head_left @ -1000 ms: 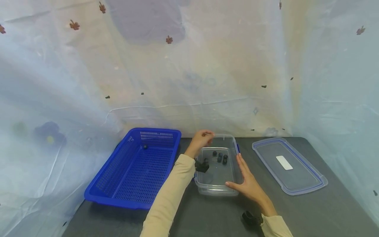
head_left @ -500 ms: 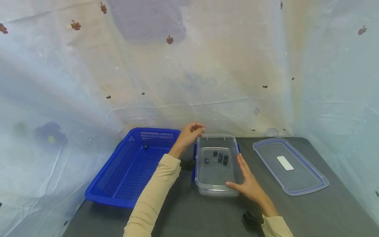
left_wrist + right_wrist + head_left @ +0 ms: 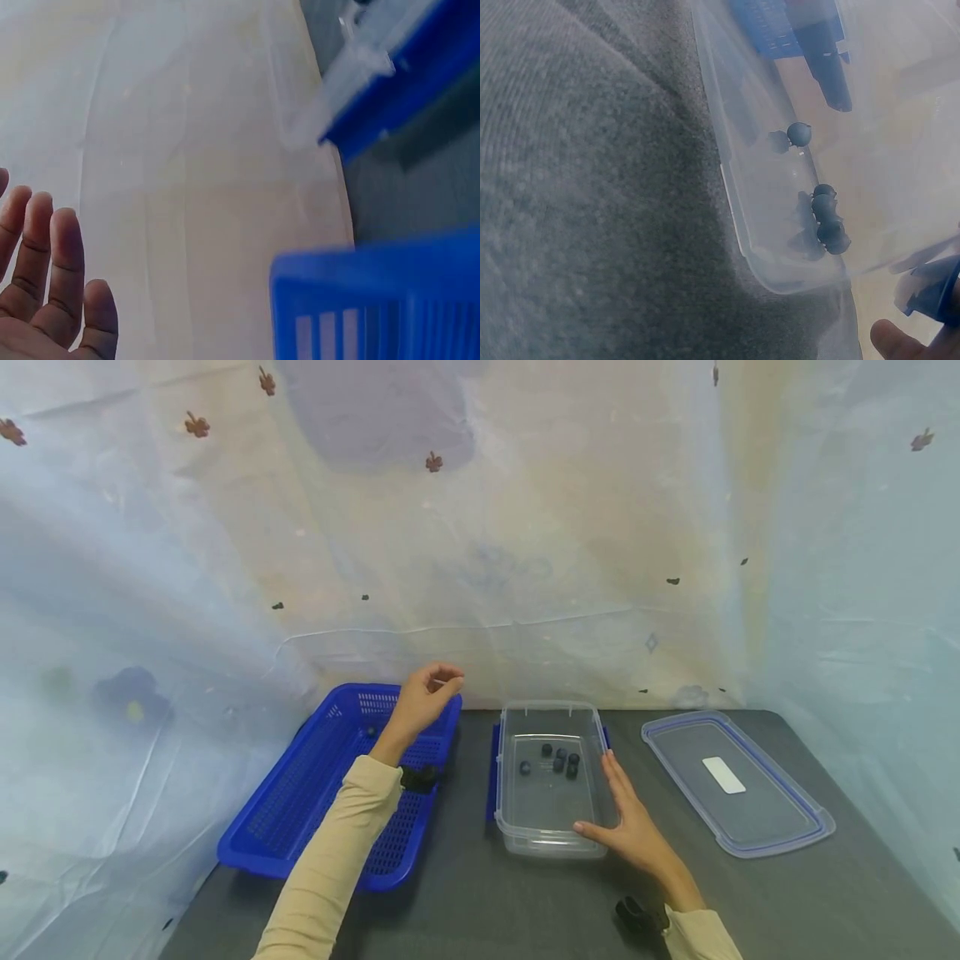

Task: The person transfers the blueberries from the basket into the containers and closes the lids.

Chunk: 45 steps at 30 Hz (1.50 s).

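Note:
My left hand passes over the back right of a blue slotted basket, palm turned inward and holding nothing. Its fingers are loosely bent in the left wrist view. One small dark blueberry lies at the far end of the basket, beside my left forearm. Several blueberries sit on the floor of a clear plastic container; the right wrist view shows them through its wall. Against the container's right side my right hand rests, fingers straight along the edge and thumb at the front rim.
A clear lid with a blue seal and a white label lies on the grey table at the right. Blue clips hang folded out along the container's long sides. A patterned plastic sheet rises behind the table.
My left hand has moved left, from above the container to over the basket. A blueberry earlier hidden by its wrist now shows in the container. The right hand stays in place.

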### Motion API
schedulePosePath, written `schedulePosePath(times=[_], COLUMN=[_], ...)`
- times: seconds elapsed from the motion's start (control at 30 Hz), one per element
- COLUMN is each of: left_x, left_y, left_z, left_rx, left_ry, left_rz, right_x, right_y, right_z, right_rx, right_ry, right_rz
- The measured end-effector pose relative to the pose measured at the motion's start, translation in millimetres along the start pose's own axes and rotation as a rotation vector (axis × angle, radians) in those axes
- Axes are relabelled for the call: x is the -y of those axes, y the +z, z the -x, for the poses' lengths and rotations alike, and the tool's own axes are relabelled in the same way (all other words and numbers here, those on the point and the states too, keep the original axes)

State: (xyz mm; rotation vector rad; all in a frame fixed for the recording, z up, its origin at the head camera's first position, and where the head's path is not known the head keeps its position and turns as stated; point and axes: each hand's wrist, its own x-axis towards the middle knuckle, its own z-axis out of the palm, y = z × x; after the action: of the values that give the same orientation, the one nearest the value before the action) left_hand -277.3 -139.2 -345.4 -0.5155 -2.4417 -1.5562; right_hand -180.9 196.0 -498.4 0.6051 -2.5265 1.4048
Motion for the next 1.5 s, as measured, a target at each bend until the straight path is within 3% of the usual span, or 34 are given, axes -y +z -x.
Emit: schedulePosePath(times=[0.27,0.53,0.8,1.0,1.2,1.4,1.5], left_x=[16.5,50.5,73.2,96.5,108.9,120.3,127.3], left_y=[-31.7,-53.8,-61.8,-61.7,-61.6,-63.6,-65.4], left_z=[4.2,1.7,2.4,0.6,5.4,10.3,13.0], left_rx=[-0.067,-0.125,-0.170,-0.149,-0.157,-0.150,-0.135], left_ry=[0.015,-0.005,0.031,0.040,-0.025,-0.184,-0.226], left_rz=[-0.166,-0.307,-0.414,-0.543,-0.573,-0.595,-0.623], right_x=[0.4,1.8,1.7,1.7,2.2,1.6,1.9], right_y=[-1.3,-2.9,-3.2,-3.3,-3.2,-2.9,-2.2], right_z=[0.6,0.8,0.6,0.4,0.2,-0.3,-0.2], right_rx=[-0.007,-0.007,-0.014,-0.013,-0.010,-0.005,-0.002], right_ry=[0.000,0.000,0.000,-0.007,-0.006,-0.011,-0.007], right_rz=[0.004,-0.005,-0.014,-0.022,-0.013,-0.012,-0.011])
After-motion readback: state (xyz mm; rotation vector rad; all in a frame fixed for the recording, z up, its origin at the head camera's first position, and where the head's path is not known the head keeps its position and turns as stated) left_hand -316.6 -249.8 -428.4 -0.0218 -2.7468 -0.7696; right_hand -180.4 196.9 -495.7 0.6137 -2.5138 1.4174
